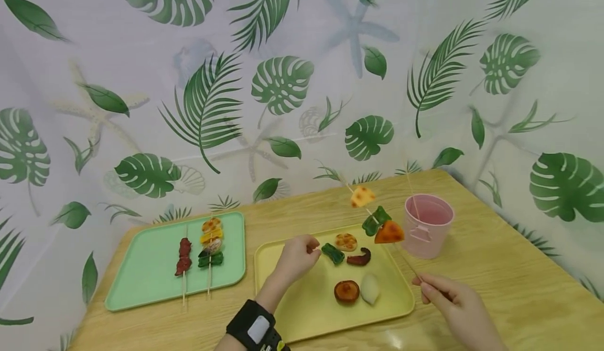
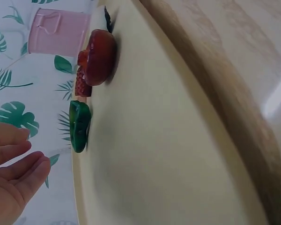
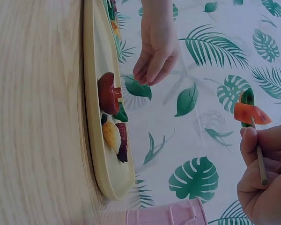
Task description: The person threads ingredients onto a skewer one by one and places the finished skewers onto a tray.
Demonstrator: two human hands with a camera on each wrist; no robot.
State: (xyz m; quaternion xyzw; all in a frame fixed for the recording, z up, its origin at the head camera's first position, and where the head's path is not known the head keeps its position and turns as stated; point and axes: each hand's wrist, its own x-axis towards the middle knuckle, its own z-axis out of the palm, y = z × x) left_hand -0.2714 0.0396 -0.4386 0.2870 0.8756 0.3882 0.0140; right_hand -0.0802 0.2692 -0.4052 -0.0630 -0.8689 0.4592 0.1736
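Wooden table: right hand pinches loaded skewer; left hand relaxed, fingers loose, beside green pepper on yellow tray.

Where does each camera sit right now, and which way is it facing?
Head: above, looking forward and down at the wooden table; both forearms show, left hand over the yellow plastic tray, right hand holding a wooden skewer.
Left wrist: low beside the tray, looking along it; only fingers show.
Right wrist: beside the right hand, facing the tray edge-on.
All three share the pink metal bucket.
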